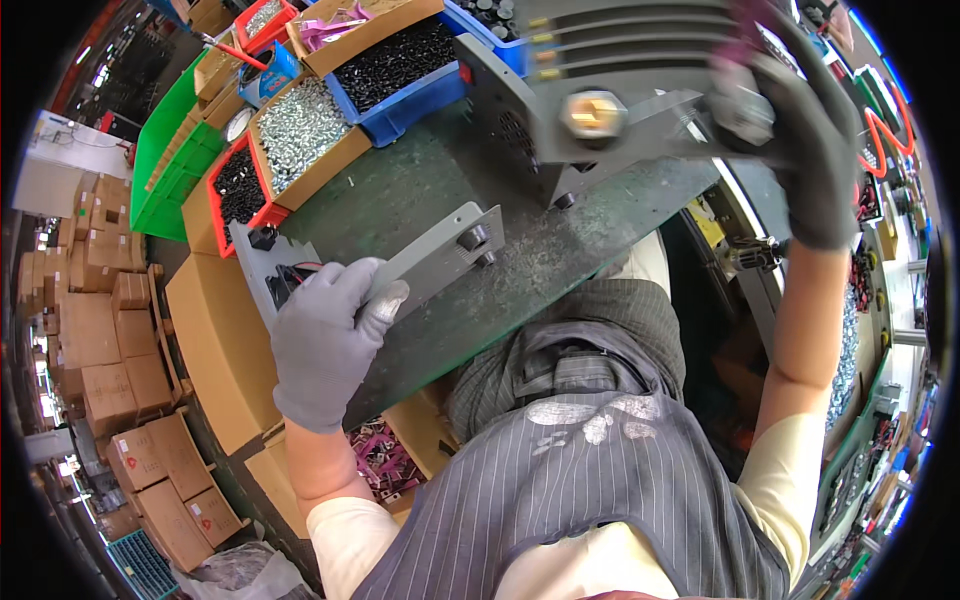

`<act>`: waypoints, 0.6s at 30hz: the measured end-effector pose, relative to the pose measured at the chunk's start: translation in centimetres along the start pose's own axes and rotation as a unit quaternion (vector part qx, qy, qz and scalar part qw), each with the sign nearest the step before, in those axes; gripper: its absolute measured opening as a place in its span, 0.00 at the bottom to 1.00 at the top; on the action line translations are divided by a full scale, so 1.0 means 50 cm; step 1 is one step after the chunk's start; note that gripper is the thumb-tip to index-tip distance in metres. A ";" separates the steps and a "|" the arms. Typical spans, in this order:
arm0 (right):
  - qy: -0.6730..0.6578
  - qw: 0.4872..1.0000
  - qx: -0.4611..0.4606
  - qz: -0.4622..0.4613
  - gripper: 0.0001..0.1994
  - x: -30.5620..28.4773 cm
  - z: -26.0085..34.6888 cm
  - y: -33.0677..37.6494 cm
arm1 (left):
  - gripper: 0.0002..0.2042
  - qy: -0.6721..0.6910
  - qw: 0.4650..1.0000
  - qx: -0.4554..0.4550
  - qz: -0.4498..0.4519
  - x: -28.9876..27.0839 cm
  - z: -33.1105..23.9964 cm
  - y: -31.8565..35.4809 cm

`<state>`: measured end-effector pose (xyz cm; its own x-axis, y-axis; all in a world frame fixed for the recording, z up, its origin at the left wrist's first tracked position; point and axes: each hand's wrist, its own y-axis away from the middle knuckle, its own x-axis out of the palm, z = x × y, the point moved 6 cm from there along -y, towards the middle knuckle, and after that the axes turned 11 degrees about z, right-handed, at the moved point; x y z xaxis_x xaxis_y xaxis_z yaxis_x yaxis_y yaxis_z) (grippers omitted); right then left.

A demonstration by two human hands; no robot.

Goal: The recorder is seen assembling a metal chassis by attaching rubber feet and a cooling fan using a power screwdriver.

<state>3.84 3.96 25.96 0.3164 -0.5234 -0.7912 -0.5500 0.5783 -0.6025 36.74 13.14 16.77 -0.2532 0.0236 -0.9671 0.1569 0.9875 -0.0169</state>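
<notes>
My left hand point(335, 335), in a grey glove, closes on a grey metal panel point(425, 260) with black knobs at its right end. Behind that hand, a grey side plate and some dark wiring show partly. At the upper right, my right hand point(815, 150), gloved too, is wrapped round the right side of a larger grey metal housing point(640, 130). This housing carries a brass-coloured hex fitting point(594, 115), long slots and a vented end. Blur softens the right fingertips and a purple patch beside them.
Dark green workbench point(590, 230) beneath both parts. Along its far left stand a cardboard box of silver screws point(300, 130), a blue bin of black screws point(395, 65), red bins and a green crate point(170, 150). Below my left arm sits a box of purple pieces point(385, 460).
</notes>
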 end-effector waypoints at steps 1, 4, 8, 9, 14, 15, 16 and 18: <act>-0.010 1.000 -0.022 -0.009 0.20 0.021 0.042 -0.042 | 0.19 0.016 1.000 -0.007 0.000 -0.004 0.007 0.010; -0.235 0.959 0.089 0.131 0.20 0.130 0.112 -0.124 | 0.18 0.018 1.000 -0.017 -0.005 -0.009 0.021 0.028; -0.056 0.949 0.039 0.307 0.18 0.238 0.214 -0.142 | 0.18 0.001 0.999 -0.012 -0.032 -0.009 0.029 0.029; -0.022 0.933 0.016 0.359 0.18 0.264 0.230 -0.134 | 0.18 0.005 1.000 -0.009 -0.023 -0.005 0.028 0.023; -0.100 0.950 -0.001 0.297 0.18 0.299 0.241 -0.138 | 0.19 -0.019 0.998 0.043 -0.046 0.003 0.006 -0.027; -0.102 0.950 -0.001 0.296 0.18 0.303 0.241 -0.139 | 0.19 -0.022 0.998 0.045 -0.033 0.010 0.002 -0.041; -0.104 0.946 0.007 0.307 0.17 0.310 0.239 -0.140 | 0.19 -0.037 0.997 0.058 -0.035 0.014 -0.006 -0.054; -0.107 0.943 0.015 0.314 0.17 0.313 0.236 -0.143 | 0.19 -0.057 0.994 0.085 -0.041 0.015 -0.021 -0.068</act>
<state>21.83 -1.00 16.62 0.0863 0.0645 -0.9942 -0.6600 0.7512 -0.0086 35.01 9.98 16.40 -0.1644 -0.0840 -0.9828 0.3015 0.9444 -0.1311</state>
